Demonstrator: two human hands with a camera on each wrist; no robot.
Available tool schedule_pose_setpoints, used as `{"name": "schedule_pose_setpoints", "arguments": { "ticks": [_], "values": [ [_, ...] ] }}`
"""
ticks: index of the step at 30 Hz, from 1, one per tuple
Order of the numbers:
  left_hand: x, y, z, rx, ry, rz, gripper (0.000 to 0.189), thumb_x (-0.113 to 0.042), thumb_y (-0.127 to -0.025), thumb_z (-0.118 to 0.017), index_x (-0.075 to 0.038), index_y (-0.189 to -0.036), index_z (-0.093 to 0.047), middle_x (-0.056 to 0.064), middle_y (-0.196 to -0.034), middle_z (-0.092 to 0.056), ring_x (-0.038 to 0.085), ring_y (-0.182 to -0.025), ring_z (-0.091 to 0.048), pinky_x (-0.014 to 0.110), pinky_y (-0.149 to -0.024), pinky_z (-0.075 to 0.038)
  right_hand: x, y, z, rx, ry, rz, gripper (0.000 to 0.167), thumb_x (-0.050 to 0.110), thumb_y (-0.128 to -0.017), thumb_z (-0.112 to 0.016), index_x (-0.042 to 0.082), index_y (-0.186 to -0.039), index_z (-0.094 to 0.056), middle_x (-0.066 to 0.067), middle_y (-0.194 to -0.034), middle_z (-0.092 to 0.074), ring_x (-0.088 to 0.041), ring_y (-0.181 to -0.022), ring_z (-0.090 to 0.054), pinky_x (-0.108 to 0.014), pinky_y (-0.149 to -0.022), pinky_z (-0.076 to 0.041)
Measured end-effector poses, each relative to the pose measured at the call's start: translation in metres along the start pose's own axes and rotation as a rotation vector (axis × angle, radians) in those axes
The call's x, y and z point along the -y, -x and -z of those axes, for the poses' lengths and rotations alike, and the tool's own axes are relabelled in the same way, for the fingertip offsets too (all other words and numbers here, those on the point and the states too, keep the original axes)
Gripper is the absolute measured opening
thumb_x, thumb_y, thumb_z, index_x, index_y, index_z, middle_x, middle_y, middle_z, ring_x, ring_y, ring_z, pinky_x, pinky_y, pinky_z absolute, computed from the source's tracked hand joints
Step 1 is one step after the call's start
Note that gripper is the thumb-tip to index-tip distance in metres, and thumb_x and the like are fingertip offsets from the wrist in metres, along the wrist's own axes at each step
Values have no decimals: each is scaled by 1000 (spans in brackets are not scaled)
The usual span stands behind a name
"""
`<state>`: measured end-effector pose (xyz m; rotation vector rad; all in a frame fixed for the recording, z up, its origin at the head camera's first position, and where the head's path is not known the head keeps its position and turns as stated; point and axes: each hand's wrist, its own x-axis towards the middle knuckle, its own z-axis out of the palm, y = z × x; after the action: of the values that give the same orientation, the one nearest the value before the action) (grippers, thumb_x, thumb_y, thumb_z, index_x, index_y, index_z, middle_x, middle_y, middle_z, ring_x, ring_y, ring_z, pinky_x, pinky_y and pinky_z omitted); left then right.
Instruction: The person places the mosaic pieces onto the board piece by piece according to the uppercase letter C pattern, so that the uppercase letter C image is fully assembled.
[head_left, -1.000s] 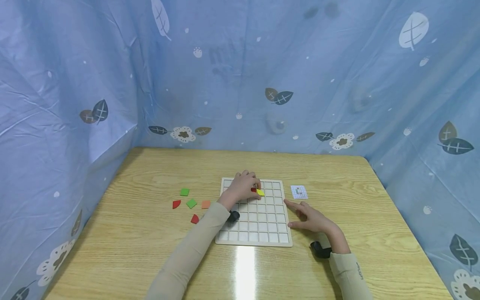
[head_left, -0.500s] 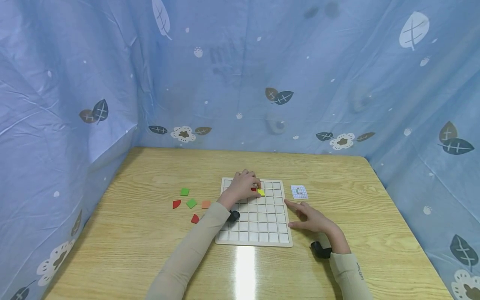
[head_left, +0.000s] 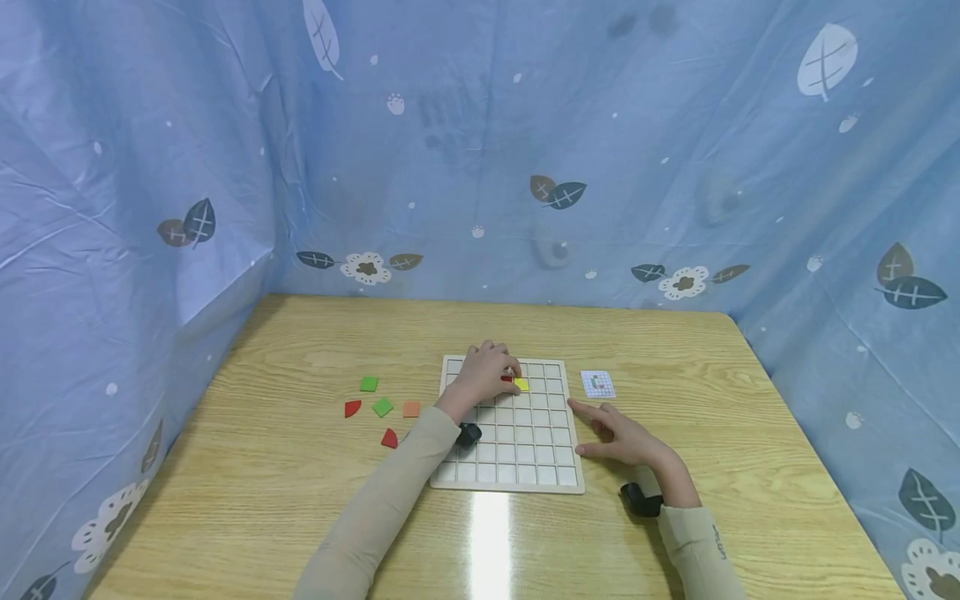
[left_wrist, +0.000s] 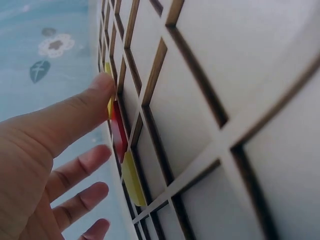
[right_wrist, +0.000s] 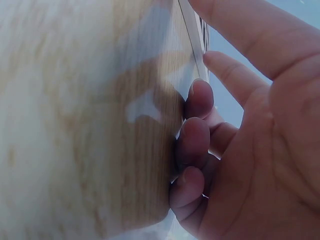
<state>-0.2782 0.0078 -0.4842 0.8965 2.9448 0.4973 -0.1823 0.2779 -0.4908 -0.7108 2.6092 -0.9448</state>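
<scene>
My left hand (head_left: 482, 375) is over the upper part of a white gridded board (head_left: 527, 454). Its thumb and index finger pinch a yellow square tile (head_left: 522, 385) at a cell; the index fingertip is partly hidden behind the thumb in the left wrist view. Beside that tile lies a red tile (left_wrist: 118, 132), followed by a second yellow tile (left_wrist: 132, 181), both set in the grid. The hand covers this second one in the head view. My right hand (head_left: 628, 438) touches the board's right edge with thumb and index finger, its other fingers bent against the tabletop.
Left of the board lie two green squares (head_left: 369, 384), two red quarter-round pieces (head_left: 352, 408) and an orange square (head_left: 412, 409). A small pattern card (head_left: 597, 384) rests right of the board. Blue curtain (head_left: 480, 167) surrounds the wooden table (head_left: 300, 483).
The yellow tile has shifted very slightly between the left thumb and index finger and lies straighter in line with the grid. The right hand and the board stay in place.
</scene>
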Motion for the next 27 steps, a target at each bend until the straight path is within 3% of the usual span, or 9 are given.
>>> {"name": "schedule_pose_setpoints", "arguments": {
  "ticks": [10, 17, 27],
  "values": [
    [-1, 4, 4, -2, -3, 8, 26, -44, -78, -70, -31, -101, -70, -7, -98, -54, 15, -92, -43, 40, -84, -35, 1, 1, 1, -3, 7, -1, 74, 29, -82, -69, 7, -143, -34, -5, -81, -38, -11, -68, -30, -22, -59, -29],
    [0, 14, 14, -15, 41, 41, 29, -41, -81, -69, -28, -107, -69, -3, -96, -56, 17, -90, -44, 41, -84, -36, 1, 1, 1, -2, 14, -6, 75, 30, -82, -69, 7, -143, -34, -5, -81, -37, -11, -68, -29, -23, -59, -29],
    [19, 35, 20, -64, 115, 46, 34, -43, -80, -69, -25, -109, -68, -1, -94, -57, 18, -96, -47, 44, -84, -36, 1, 0, 1, 10, 9, 16, 74, 31, -83, -68, 7, -143, -33, -5, -80, -37, -13, -68, -31, -22, -59, -29]
  ]
}}
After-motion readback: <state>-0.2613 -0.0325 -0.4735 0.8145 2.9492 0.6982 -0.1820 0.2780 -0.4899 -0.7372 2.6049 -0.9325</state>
